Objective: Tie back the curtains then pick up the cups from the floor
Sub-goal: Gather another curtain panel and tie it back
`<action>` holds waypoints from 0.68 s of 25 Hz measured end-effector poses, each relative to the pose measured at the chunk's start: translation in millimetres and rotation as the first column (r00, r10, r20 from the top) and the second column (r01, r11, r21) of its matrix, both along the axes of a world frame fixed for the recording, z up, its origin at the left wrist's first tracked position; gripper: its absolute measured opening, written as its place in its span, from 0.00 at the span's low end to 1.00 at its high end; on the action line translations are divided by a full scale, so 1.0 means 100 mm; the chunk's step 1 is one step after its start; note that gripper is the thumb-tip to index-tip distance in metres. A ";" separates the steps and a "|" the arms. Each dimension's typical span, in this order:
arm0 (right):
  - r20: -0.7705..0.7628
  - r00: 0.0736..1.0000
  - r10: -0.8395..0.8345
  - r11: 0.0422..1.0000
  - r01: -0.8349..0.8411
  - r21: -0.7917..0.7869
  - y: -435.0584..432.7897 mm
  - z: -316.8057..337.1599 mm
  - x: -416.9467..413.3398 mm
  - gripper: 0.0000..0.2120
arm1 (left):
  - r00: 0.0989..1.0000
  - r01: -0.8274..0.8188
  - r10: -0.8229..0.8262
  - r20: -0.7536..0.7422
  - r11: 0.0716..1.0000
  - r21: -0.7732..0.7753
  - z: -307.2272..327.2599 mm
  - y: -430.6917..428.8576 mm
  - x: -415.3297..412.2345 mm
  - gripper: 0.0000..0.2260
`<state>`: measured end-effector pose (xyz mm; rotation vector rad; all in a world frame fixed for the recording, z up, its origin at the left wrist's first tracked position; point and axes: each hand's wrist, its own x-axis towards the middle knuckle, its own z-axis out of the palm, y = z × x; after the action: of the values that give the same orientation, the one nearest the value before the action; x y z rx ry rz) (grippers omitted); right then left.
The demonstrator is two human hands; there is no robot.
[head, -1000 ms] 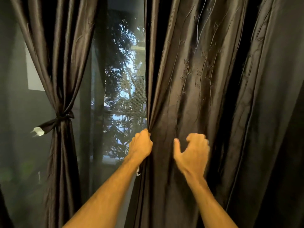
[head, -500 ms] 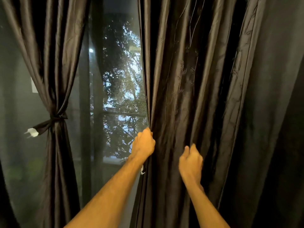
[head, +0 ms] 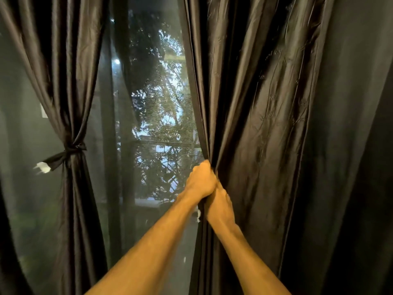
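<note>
One of two tied: left curtain (head: 70, 81) cinched by tie (head: 72, 149) | right curtain (head: 244, 124) hangs loose, untied | left hand (head: 201, 182) fisted on its inner edge | right hand (head: 219, 206) grips folds just below, touching left hand | cups not in view, pickup pending

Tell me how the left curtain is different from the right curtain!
The left curtain is cinched at its middle by a tie; the right curtain has none round it. The left curtain is bunched narrow; the right curtain spreads wide. No hand touches the left curtain; the left hand and right hand grip the right curtain's edge. Both are dark, shiny fabric.
</note>
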<state>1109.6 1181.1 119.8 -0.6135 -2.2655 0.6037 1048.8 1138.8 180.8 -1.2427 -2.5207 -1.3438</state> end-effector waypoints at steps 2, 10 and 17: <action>0.063 0.998 -0.031 0.998 0.028 0.057 0.01 0.01 -0.01 0.31 | 0.998 0.025 -0.025 0.058 1.000 0.005 0.03 -0.01 0.00 0.09; 0.052 0.999 -0.015 1.000 0.014 0.014 0.00 -0.05 0.06 0.28 | 0.993 -0.056 0.050 -0.108 0.997 -0.048 -0.03 0.01 0.10 0.13; 0.131 0.989 0.067 0.991 -0.082 0.110 0.09 0.01 0.14 0.36 | 0.986 -0.092 0.090 -0.137 0.996 -0.003 -0.02 0.01 0.14 0.08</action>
<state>1123.9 1190.2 120.8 -0.5253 -2.4328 0.4773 1063.2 1139.5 179.2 -1.1627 -2.4595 -1.1864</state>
